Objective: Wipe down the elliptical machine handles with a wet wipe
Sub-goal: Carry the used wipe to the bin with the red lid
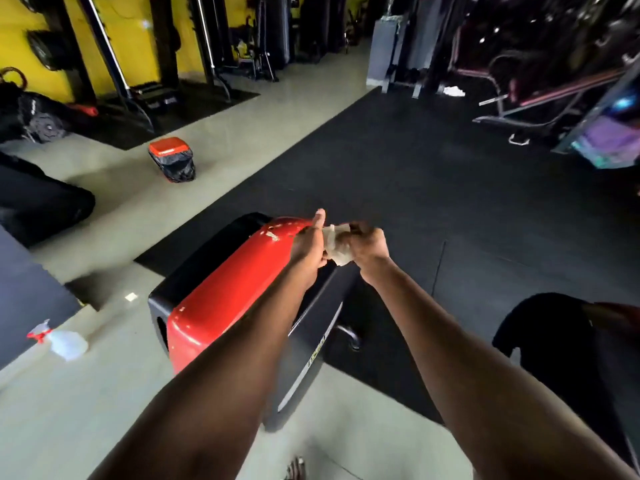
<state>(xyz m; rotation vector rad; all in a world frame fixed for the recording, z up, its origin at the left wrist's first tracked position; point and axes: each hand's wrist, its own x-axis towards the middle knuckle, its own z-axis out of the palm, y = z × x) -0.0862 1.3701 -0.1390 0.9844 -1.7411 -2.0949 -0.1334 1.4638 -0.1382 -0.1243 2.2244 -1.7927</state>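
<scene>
Both hands meet out in front over the red and black housing (225, 292) of the machine, with the wipe (335, 244) bunched between them. The left hand (310, 244) lies on the left of the wipe, thumb pointing up and away, its palm turned toward the cloth; its other fingers are hidden behind the hand, so I cannot tell whether they curl round the wipe or only press against it. The right hand (367, 244) comes in from the right with its fingers curled onto the wipe's far upper edge, pinching it, though blur makes the exact hold uncertain. The wipe hangs with its long axis roughly upright, the lower corner dangling free between the two wrists. No handle of the machine shows plainly here; the housing stretches from near left toward the hands, so the handles probably lie out of view, and either hand is equally close to the wipe. A spray bottle (64, 342) lies on the pale floor (104, 393) at near left
</scene>
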